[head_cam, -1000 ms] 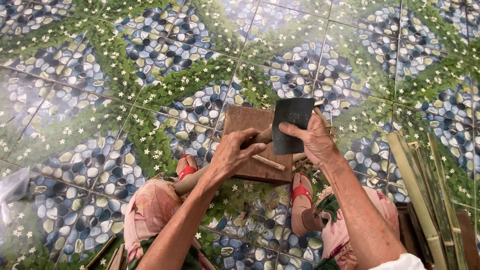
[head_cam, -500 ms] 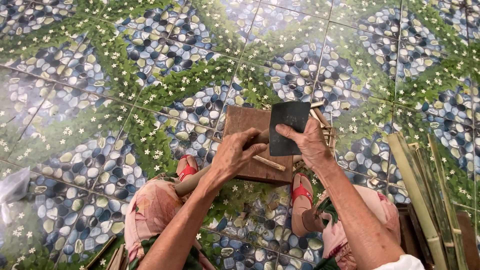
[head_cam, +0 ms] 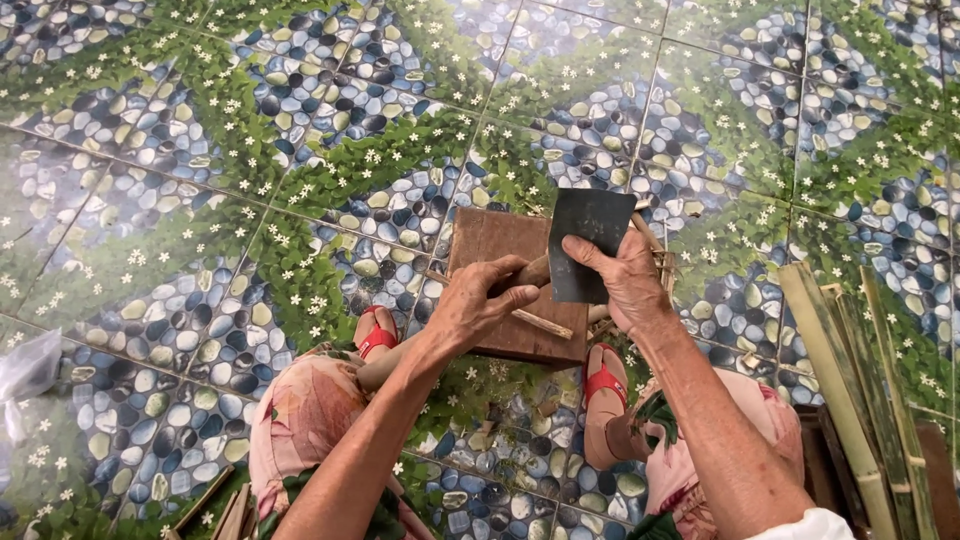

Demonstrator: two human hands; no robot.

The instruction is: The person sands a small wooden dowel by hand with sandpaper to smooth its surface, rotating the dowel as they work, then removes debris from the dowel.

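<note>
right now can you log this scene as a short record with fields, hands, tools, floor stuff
left hand: wrapped around a brown stick lying across the block
right hand: grips a dark flat blade, held upright over the stick
work surface: brown wooden block on the floor, between the feet
footwear: red sandals
floor: tiles printed with pebbles and green leaves
to the right: split green bamboo strips in a pile
far left: clear plastic bag at the frame edge

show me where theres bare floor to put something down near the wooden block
Free: tiled floor left of and beyond the wooden block. Crowded: bamboo strips at right, loose sticks behind the right hand, feet in red sandals just below the block.
</note>
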